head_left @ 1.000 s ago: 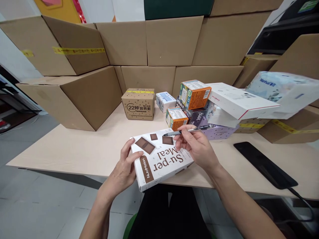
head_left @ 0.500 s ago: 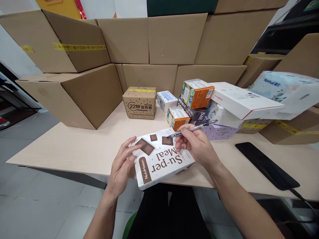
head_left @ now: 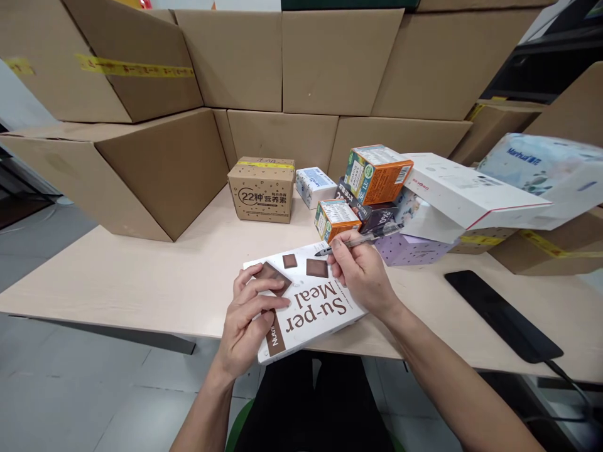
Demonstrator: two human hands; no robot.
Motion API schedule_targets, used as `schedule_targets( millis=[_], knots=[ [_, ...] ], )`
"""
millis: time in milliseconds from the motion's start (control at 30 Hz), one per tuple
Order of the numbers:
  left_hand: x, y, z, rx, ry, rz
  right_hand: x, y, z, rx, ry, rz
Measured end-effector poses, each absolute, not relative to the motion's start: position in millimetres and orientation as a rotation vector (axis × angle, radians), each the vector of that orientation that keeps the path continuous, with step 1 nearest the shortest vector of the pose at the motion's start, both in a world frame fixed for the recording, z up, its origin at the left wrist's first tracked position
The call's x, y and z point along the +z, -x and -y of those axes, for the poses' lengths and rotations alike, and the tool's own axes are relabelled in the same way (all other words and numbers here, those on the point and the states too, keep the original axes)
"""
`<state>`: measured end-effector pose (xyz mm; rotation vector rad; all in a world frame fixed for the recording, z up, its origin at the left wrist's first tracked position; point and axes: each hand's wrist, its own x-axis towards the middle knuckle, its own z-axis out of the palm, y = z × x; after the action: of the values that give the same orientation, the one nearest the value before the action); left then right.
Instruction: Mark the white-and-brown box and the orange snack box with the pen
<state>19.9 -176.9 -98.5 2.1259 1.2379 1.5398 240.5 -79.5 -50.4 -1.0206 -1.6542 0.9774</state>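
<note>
A flat white box printed "Su-per Meal" (head_left: 313, 304) with brown squares lies at the near edge of the pale wooden table (head_left: 155, 276), partly overhanging it. My left hand (head_left: 247, 320) rests on the box's left end, its fingers curled over the top face and pressing on it. My right hand (head_left: 360, 273) sits at the box's far right corner and pinches a grey pen (head_left: 365, 240), whose tip points left just above the box.
Behind the white box stand a small brown carton (head_left: 261, 188), a small white-blue box (head_left: 315, 185), orange boxes (head_left: 374, 172), a purple box (head_left: 409, 248) and a long white box (head_left: 466, 194). Large cardboard cartons (head_left: 141, 163) wall the back. A black pad (head_left: 502, 314) lies right.
My left hand let go of the box's edge, opened briefly, then came down with its fingers over the top of the box. The pen hand stayed almost in place.
</note>
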Motion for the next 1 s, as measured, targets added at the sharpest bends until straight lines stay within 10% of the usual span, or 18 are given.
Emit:
schedule_targets(
  millis=[1000],
  knots=[
    [-101,-20,175,1.582,-2.134,-1.215,-45,-255,98,0.809,0.926,1.455]
  ],
)
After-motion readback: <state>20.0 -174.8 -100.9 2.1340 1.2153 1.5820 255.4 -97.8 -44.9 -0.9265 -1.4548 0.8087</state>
